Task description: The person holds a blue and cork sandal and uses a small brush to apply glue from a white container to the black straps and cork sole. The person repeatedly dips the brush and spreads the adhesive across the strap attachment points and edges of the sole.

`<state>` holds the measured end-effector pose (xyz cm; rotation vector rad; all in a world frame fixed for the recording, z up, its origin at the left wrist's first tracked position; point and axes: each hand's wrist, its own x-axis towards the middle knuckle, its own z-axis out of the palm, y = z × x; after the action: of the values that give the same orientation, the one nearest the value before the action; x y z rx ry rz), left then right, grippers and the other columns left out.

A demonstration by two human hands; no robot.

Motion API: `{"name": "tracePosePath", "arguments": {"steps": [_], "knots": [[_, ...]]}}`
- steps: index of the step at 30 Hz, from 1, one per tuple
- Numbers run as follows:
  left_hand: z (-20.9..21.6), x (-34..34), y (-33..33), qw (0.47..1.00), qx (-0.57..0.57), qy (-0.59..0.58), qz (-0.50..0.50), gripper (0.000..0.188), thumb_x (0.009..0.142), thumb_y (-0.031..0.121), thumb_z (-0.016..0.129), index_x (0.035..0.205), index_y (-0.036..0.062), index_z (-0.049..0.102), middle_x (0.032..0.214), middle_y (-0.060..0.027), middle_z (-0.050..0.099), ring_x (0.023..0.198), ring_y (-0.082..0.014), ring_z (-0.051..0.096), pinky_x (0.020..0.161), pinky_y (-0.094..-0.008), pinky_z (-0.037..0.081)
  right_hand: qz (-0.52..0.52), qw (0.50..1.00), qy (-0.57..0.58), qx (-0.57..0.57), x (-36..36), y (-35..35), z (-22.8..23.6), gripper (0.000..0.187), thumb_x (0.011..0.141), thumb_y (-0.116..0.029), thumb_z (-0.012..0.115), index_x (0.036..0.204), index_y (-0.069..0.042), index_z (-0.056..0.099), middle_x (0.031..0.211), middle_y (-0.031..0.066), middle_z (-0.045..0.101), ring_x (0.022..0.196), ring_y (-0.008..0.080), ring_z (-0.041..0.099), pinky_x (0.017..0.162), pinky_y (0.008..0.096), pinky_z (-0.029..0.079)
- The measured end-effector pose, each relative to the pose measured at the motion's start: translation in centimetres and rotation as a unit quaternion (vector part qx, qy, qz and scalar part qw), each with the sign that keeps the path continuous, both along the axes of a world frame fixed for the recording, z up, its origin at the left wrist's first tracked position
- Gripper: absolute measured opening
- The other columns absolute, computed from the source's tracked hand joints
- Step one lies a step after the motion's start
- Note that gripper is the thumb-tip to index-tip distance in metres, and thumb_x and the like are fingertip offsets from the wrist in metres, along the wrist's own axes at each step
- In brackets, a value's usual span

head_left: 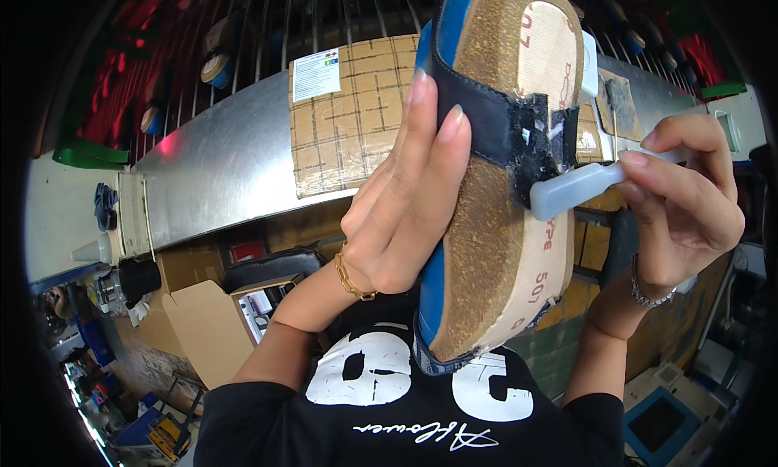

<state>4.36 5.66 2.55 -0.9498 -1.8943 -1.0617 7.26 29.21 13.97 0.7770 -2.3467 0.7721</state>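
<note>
An unfinished sandal with a cork footbed fits over a blue shoe last, held upright with its underside facing me. A dark strap wraps round its side, its ends folded onto the pale insole board, with black, shiny smears there. Along the left side, my left hand grips the sandal with long, straight fingers; its thumb is hidden. My right hand pinches a slim tool with a broad, translucent pale plastic end. That plastic end rests at the lower edge of the folded strap.
A taped cardboard box lies on the steel bench ahead. Beyond it, a metal-barred rack carries several lasted shoes, one at the left. An opened carton stands low on the left, and a blue-topped machine at lower right.
</note>
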Motion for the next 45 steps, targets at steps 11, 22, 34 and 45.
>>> {"name": "tracePosePath", "arguments": {"steps": [11, 22, 34, 45], "knots": [[-0.5, -0.5, -0.3, 0.997, 0.043, -0.059, 0.035, 0.044, 0.092, 0.01, 0.062, 0.129, -0.0139, 0.057, 0.13, -0.0358, 0.055, 0.115, -0.0396, 0.063, 0.093, -0.0395, 0.056, -0.007, 0.997, -0.043, -0.066, 1.4, -0.6, -1.3, 0.026, 0.062, -0.009, 0.08, 0.088, -0.006, 0.078, 0.091, 0.0114, 0.058, 0.083, 0.0202, 0.052, 0.069, 0.0282, 0.035], [-1.4, -2.1, 0.7, 0.96, 0.215, -0.176, -0.048, 0.046, 0.093, 0.018, 0.061, 0.129, -0.0117, 0.058, 0.128, -0.0317, 0.059, 0.11, -0.0349, 0.067, 0.088, -0.0352, 0.057, -0.013, 0.995, -0.008, -0.097, 3.5, -2.1, -3.4, 0.031, 0.058, -0.011, 0.082, 0.088, -0.014, 0.078, 0.092, 0.0088, 0.056, 0.082, 0.022, 0.049, 0.072, 0.0332, 0.036], [-2.7, -3.8, 1.8, 0.982, 0.143, 0.093, 0.084, 0.059, 0.082, 0.015, 0.075, 0.131, -0.0128, 0.058, 0.132, -0.0364, 0.056, 0.108, -0.037, 0.069, 0.08, -0.0332, 0.059, 0.022, 0.999, -0.036, -0.019, 3.3, -2.1, -1.8, 0.026, 0.056, -0.022, 0.083, 0.08, -0.018, 0.076, 0.084, 0.0039, 0.056, 0.076, 0.0214, 0.047, 0.068, 0.0348, 0.033], [0.0, -1.5, 1.1, 0.998, 0.006, 0.009, 0.058, 0.058, 0.079, 0.012, 0.073, 0.132, -0.0069, 0.061, 0.132, -0.0347, 0.057, 0.099, -0.0362, 0.073, 0.078, -0.0334, 0.059, 0.196, 0.965, -0.16, -0.069, -1.7, -1.5, -0.3, 0.012, 0.06, -0.021, 0.079, 0.069, -0.013, 0.078, 0.073, 0.0039, 0.058, 0.069, 0.0162, 0.051, 0.063, 0.0287, 0.034]]}}
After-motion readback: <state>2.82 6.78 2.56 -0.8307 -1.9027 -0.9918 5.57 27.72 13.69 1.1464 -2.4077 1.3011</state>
